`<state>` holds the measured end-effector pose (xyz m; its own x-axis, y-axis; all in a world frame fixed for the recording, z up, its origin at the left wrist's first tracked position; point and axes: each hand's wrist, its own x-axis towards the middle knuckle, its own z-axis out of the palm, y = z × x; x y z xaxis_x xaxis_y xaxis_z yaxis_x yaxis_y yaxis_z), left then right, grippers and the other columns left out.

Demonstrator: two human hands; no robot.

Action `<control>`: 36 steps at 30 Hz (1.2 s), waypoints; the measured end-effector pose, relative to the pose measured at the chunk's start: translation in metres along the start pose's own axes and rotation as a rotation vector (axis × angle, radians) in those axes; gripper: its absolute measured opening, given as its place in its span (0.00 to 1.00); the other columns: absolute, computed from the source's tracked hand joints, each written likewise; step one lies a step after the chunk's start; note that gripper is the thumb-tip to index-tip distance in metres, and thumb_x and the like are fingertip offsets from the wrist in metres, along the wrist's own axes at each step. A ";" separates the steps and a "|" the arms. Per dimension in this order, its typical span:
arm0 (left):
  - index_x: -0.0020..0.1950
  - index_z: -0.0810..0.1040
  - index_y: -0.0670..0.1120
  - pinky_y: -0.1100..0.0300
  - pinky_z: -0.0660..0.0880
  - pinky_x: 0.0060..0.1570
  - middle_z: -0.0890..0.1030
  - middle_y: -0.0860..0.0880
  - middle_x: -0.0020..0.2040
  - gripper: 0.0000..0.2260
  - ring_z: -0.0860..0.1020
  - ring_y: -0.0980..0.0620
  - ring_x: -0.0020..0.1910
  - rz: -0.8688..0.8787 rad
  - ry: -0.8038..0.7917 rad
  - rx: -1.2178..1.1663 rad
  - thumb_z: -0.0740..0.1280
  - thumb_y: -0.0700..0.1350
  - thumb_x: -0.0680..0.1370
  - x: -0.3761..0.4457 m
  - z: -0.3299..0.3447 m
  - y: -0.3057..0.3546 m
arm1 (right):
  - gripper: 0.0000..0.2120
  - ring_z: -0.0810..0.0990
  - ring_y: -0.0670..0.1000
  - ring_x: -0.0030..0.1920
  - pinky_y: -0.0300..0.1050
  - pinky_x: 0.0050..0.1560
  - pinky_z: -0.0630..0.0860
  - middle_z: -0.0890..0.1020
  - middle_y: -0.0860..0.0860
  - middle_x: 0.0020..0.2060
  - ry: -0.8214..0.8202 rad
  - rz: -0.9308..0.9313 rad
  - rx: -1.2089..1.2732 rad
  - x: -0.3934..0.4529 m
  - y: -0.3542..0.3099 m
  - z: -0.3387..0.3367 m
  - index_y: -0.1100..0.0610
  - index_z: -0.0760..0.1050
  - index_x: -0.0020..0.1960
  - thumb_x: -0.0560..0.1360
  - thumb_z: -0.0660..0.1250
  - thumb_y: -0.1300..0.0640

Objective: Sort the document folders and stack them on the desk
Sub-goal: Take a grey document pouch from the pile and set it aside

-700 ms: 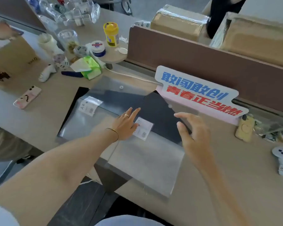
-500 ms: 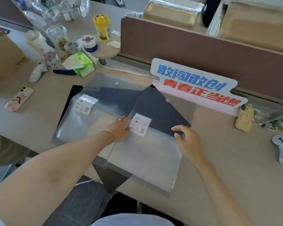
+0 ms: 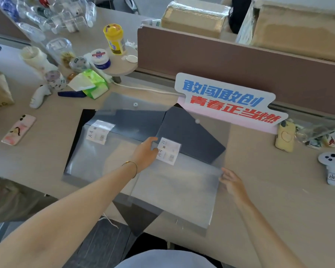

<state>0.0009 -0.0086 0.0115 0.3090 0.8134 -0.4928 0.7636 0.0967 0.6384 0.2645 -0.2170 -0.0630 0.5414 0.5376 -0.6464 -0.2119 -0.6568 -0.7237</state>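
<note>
Two clear snap-button document folders with white A4 labels lie on the tan desk (image 3: 278, 200). The right folder (image 3: 182, 190) lies skewed over a dark sheet (image 3: 191, 138), and its near corner hangs past the desk's front edge. The left folder (image 3: 89, 157) lies partly under it. My left hand (image 3: 146, 151) pinches the right folder's top-left edge beside its label. At that folder's right edge, my right hand (image 3: 230, 181) has its fingertips on the plastic, and whether it grips is unclear.
A blue-and-red lettered sign (image 3: 228, 101) stands just behind the folders against a brown partition (image 3: 220, 55). A pink phone (image 3: 18, 129), a green tissue pack (image 3: 91, 84), bottles and jars crowd the left. A yellow phone (image 3: 284, 138) and a white controller (image 3: 331, 167) lie at the right.
My right hand slid from the folder's dark flap down to its right edge. My left hand shifted from resting flat to pinching the folder's top-left edge by the label.
</note>
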 end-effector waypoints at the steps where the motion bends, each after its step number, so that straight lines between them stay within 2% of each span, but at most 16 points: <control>1: 0.77 0.69 0.53 0.52 0.77 0.55 0.78 0.45 0.71 0.22 0.76 0.48 0.58 0.022 0.000 -0.015 0.59 0.41 0.82 -0.001 -0.002 0.003 | 0.24 0.78 0.58 0.61 0.50 0.62 0.74 0.79 0.60 0.64 0.003 0.001 -0.009 -0.002 -0.002 -0.002 0.61 0.73 0.69 0.74 0.68 0.71; 3: 0.76 0.69 0.55 0.55 0.77 0.55 0.75 0.46 0.74 0.22 0.77 0.47 0.62 0.064 -0.010 -0.037 0.59 0.41 0.82 -0.006 -0.008 0.007 | 0.29 0.78 0.55 0.59 0.46 0.57 0.75 0.79 0.60 0.64 0.003 -0.057 -0.065 -0.010 -0.006 -0.003 0.61 0.71 0.70 0.71 0.70 0.73; 5: 0.77 0.69 0.55 0.58 0.76 0.51 0.74 0.46 0.75 0.22 0.77 0.47 0.61 0.103 0.006 -0.057 0.60 0.42 0.83 -0.009 -0.014 0.012 | 0.34 0.78 0.55 0.61 0.50 0.62 0.74 0.80 0.57 0.63 0.051 -0.181 -0.254 -0.021 -0.011 -0.005 0.57 0.71 0.71 0.67 0.73 0.70; 8: 0.78 0.67 0.55 0.57 0.75 0.54 0.73 0.47 0.76 0.21 0.76 0.45 0.67 0.153 0.050 -0.056 0.60 0.43 0.84 -0.012 -0.026 0.024 | 0.39 0.75 0.58 0.58 0.52 0.62 0.72 0.78 0.55 0.54 0.151 -0.367 -0.592 -0.039 -0.022 -0.004 0.53 0.70 0.73 0.63 0.74 0.66; 10: 0.78 0.67 0.54 0.56 0.75 0.54 0.74 0.47 0.75 0.21 0.77 0.46 0.66 0.178 0.091 -0.093 0.61 0.43 0.85 -0.011 -0.032 0.032 | 0.41 0.74 0.59 0.56 0.52 0.60 0.72 0.75 0.54 0.49 0.230 -0.441 -0.655 -0.052 -0.037 0.001 0.53 0.69 0.74 0.63 0.75 0.65; 13: 0.76 0.70 0.52 0.58 0.75 0.56 0.76 0.48 0.72 0.20 0.74 0.47 0.69 0.236 0.198 -0.192 0.64 0.42 0.84 -0.008 -0.037 0.044 | 0.34 0.75 0.60 0.52 0.50 0.54 0.72 0.72 0.51 0.45 0.346 -0.578 -0.699 -0.067 -0.058 0.008 0.56 0.75 0.70 0.64 0.77 0.63; 15: 0.75 0.71 0.50 0.58 0.72 0.63 0.76 0.49 0.70 0.20 0.73 0.48 0.70 0.273 0.285 -0.241 0.65 0.41 0.83 -0.006 -0.040 0.052 | 0.24 0.76 0.59 0.50 0.49 0.51 0.72 0.74 0.50 0.44 0.405 -0.687 -0.689 -0.077 -0.073 0.010 0.57 0.81 0.61 0.66 0.77 0.63; 18: 0.77 0.69 0.50 0.60 0.66 0.69 0.74 0.50 0.72 0.22 0.70 0.55 0.69 0.241 0.379 -0.373 0.66 0.42 0.82 -0.005 -0.041 0.057 | 0.11 0.76 0.56 0.45 0.46 0.47 0.71 0.78 0.50 0.42 0.457 -0.891 -0.724 -0.090 -0.093 0.011 0.58 0.83 0.49 0.68 0.76 0.64; 21: 0.79 0.66 0.53 0.48 0.70 0.74 0.72 0.50 0.75 0.26 0.72 0.51 0.73 0.111 0.430 -0.683 0.67 0.48 0.81 -0.003 -0.040 0.059 | 0.04 0.74 0.55 0.39 0.45 0.43 0.68 0.77 0.50 0.36 0.432 -1.139 -0.843 -0.101 -0.109 0.016 0.58 0.80 0.42 0.70 0.73 0.65; 24: 0.80 0.62 0.56 0.44 0.72 0.71 0.68 0.49 0.77 0.32 0.72 0.46 0.72 0.008 0.456 -0.760 0.69 0.52 0.78 -0.012 -0.037 0.073 | 0.08 0.71 0.53 0.37 0.44 0.40 0.67 0.74 0.50 0.33 0.407 -1.256 -0.925 -0.111 -0.118 0.026 0.58 0.77 0.38 0.70 0.71 0.68; 26: 0.81 0.59 0.55 0.48 0.67 0.74 0.59 0.50 0.81 0.38 0.66 0.45 0.77 -0.014 0.460 -0.728 0.73 0.53 0.76 -0.015 -0.031 0.077 | 0.11 0.70 0.53 0.36 0.45 0.38 0.68 0.72 0.51 0.32 0.404 -1.322 -0.938 -0.116 -0.121 0.033 0.58 0.75 0.36 0.65 0.70 0.73; 28: 0.82 0.55 0.54 0.52 0.69 0.70 0.56 0.49 0.82 0.43 0.68 0.43 0.75 -0.084 0.425 -0.692 0.76 0.48 0.75 -0.014 -0.023 0.078 | 0.12 0.69 0.53 0.35 0.46 0.37 0.69 0.71 0.52 0.31 0.375 -1.349 -0.939 -0.119 -0.125 0.039 0.59 0.74 0.35 0.63 0.69 0.74; 30: 0.82 0.53 0.58 0.46 0.80 0.60 0.62 0.48 0.77 0.45 0.76 0.38 0.66 -0.171 0.353 -0.766 0.75 0.41 0.73 -0.016 -0.015 0.077 | 0.10 0.70 0.52 0.35 0.45 0.37 0.70 0.73 0.51 0.32 0.321 -1.350 -0.938 -0.120 -0.127 0.040 0.58 0.75 0.36 0.68 0.71 0.71; 32: 0.82 0.53 0.57 0.46 0.84 0.49 0.67 0.47 0.69 0.42 0.80 0.40 0.57 -0.220 0.327 -0.861 0.71 0.36 0.76 -0.023 -0.010 0.080 | 0.05 0.72 0.50 0.38 0.43 0.40 0.72 0.76 0.49 0.35 0.240 -1.359 -0.916 -0.120 -0.128 0.037 0.57 0.78 0.42 0.77 0.70 0.60; 34: 0.83 0.54 0.55 0.50 0.84 0.41 0.69 0.46 0.66 0.40 0.81 0.43 0.51 -0.232 0.338 -0.906 0.69 0.34 0.77 -0.028 -0.011 0.083 | 0.10 0.73 0.48 0.40 0.40 0.42 0.72 0.77 0.47 0.39 0.144 -1.337 -0.911 -0.121 -0.132 0.030 0.55 0.79 0.48 0.81 0.65 0.49; 36: 0.82 0.56 0.54 0.56 0.82 0.34 0.71 0.44 0.65 0.38 0.80 0.43 0.52 -0.228 0.364 -0.912 0.68 0.34 0.78 -0.031 -0.013 0.084 | 0.16 0.73 0.47 0.42 0.39 0.42 0.73 0.77 0.47 0.41 0.054 -1.308 -0.898 -0.124 -0.135 0.023 0.54 0.79 0.51 0.82 0.60 0.44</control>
<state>0.0480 -0.0180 0.0881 -0.0986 0.8315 -0.5466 0.0103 0.5501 0.8350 0.2073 -0.1829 0.1091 -0.0119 0.9523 0.3050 0.9220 0.1285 -0.3651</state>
